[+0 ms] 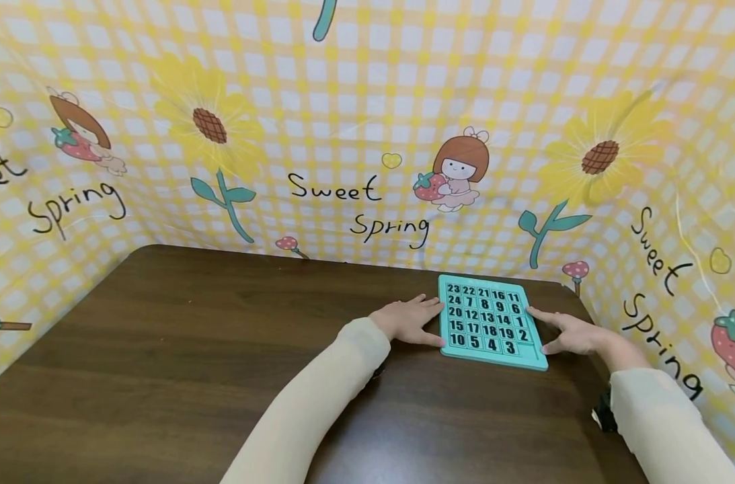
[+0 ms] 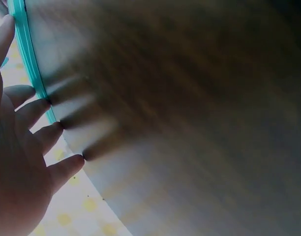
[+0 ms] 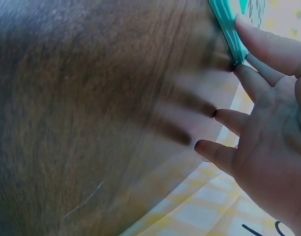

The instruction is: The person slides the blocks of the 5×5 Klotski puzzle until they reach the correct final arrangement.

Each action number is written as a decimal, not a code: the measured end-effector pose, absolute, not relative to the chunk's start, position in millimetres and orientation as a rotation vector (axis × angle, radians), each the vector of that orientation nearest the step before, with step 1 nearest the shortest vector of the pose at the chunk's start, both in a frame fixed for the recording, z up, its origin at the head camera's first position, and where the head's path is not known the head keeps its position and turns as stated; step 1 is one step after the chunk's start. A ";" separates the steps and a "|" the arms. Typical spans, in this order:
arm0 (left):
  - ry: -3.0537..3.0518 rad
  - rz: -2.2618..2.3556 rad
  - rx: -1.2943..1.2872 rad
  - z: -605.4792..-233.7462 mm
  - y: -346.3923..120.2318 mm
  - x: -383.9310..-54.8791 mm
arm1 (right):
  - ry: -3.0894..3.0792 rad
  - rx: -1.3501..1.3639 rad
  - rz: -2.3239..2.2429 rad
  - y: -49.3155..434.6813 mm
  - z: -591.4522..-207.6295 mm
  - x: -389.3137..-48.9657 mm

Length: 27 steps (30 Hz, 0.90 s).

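A turquoise sliding number puzzle point(image 1: 485, 323) lies flat at the back right of the table, black numbers on its square tiles. One tile space at its near right corner is vacant. My left hand point(image 1: 408, 320) is at the puzzle's left side, thumb and fingertips against the edge. Opposite it, my right hand point(image 1: 574, 334) touches the right edge with thumb and forefinger. The left wrist view shows the left fingers spread, tips down on the table beside the turquoise frame point(image 2: 27, 49). In the right wrist view the fingers are also spread, the thumb at the frame point(image 3: 228, 29).
The dark brown wooden table point(image 1: 179, 349) stretches to the left and front. A yellow checked cloth point(image 1: 331, 101) with flowers and lettering hangs around its back and sides. Close behind the puzzle is the table's back edge. A black object point(image 1: 605, 411) sits at the right wrist.
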<state>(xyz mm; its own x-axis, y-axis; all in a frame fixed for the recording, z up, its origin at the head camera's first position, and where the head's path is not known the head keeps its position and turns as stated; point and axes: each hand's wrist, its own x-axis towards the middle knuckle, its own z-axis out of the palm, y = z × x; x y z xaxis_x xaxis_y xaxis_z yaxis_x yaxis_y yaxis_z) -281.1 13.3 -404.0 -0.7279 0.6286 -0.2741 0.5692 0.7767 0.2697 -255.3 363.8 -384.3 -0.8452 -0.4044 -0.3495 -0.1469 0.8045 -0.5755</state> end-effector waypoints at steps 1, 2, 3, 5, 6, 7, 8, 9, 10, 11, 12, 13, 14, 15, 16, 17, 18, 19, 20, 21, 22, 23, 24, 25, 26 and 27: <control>2.619 0.239 0.911 -403.4 13.6 -280.2 | 2.520 -0.405 -0.764 364.1 -384.8 -254.9; 2.617 0.241 0.904 -402.8 13.7 -279.3 | 2.514 -0.400 -0.773 364.3 -385.3 -254.6; 2.615 0.244 0.900 -402.3 13.7 -278.5 | 2.509 -0.394 -0.778 364.4 -385.8 -254.2; 2.615 0.244 0.899 -402.2 13.5 -277.6 | 2.501 -0.386 -0.785 364.2 -386.5 -253.4; 2.616 0.243 0.900 -402.3 13.1 -277.2 | 2.498 -0.383 -0.788 363.9 -386.9 -252.9; 2.616 0.240 0.903 -402.5 12.8 -277.0 | 2.495 -0.381 -0.790 363.5 -387.2 -252.4; 2.615 0.237 0.907 -403.0 12.2 -276.8 | 2.494 -0.383 -0.792 362.9 -387.5 -251.9; 2.616 0.234 0.911 -403.6 11.5 -276.7 | 2.494 -0.383 -0.792 362.4 -388.0 -251.5; 2.617 0.230 0.914 -404.3 10.7 -276.6 | 2.496 -0.385 -0.793 361.7 -388.3 -251.0; 2.620 0.225 0.916 -405.1 10.0 -276.5 | 2.497 -0.388 -0.796 361.0 -388.8 -250.5; 2.621 0.224 0.917 -405.7 9.2 -276.3 | 2.498 -0.385 -0.797 360.4 -389.2 -250.0; 2.621 0.223 0.919 -406.3 8.5 -276.1 | 2.499 -0.387 -0.796 359.9 -389.8 -249.6; 2.621 0.222 0.919 -406.9 7.9 -276.0 | 2.500 -0.386 -0.798 359.2 -390.2 -249.0; 2.621 0.220 0.919 -407.3 7.3 -275.7 | 2.497 -0.382 -0.801 358.7 -390.7 -248.6; 2.621 0.218 0.921 -407.9 6.7 -275.4 | 2.495 -0.379 -0.804 357.9 -390.7 -247.8; 2.620 0.218 0.923 -408.1 6.2 -275.0 | 2.493 -0.375 -0.805 357.3 -390.8 -247.1; 2.618 0.218 0.926 -408.2 5.9 -274.6 | 2.492 -0.370 -0.803 356.6 -390.6 -246.4; 2.615 0.216 0.929 -408.2 5.4 -274.2 | 2.488 -0.369 -0.805 355.9 -390.5 -245.8; 2.612 0.215 0.932 -407.9 4.9 -273.7 | 2.488 -0.367 -0.800 355.0 -389.8 -244.9; 2.609 0.214 0.935 -407.6 4.3 -273.1 | 2.490 -0.371 -0.793 354.2 -389.2 -244.3; 2.606 0.214 0.939 -407.6 3.5 -272.6 | 2.492 -0.375 -0.786 353.2 -388.5 -243.5; 2.602 0.215 0.940 -407.1 2.6 -272.1 | 2.495 -0.382 -0.777 352.3 -388.0 -243.1; 2.600 0.215 0.942 -406.7 1.4 -271.4 | 2.496 -0.390 -0.771 351.3 -387.5 -242.6; 2.597 0.215 0.942 -406.2 0.1 -270.6 | 2.498 -0.399 -0.764 350.5 -387.3 -242.3; 2.593 0.215 0.941 -405.5 -1.2 -269.8 | 2.500 -0.409 -0.757 349.6 -387.0 -242.0; 2.590 0.215 0.941 -404.9 -2.5 -269.0 | 2.500 -0.420 -0.753 348.8 -387.2 -242.0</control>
<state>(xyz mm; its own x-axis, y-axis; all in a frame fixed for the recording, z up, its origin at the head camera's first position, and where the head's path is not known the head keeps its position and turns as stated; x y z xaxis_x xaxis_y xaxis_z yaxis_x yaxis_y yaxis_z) -269.0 -2.5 -404.9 -0.7061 0.6439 -0.2945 0.5866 0.7649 0.2660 -242.0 348.8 -387.2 -0.8318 -0.4177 -0.3657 -0.1461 0.8003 -0.5816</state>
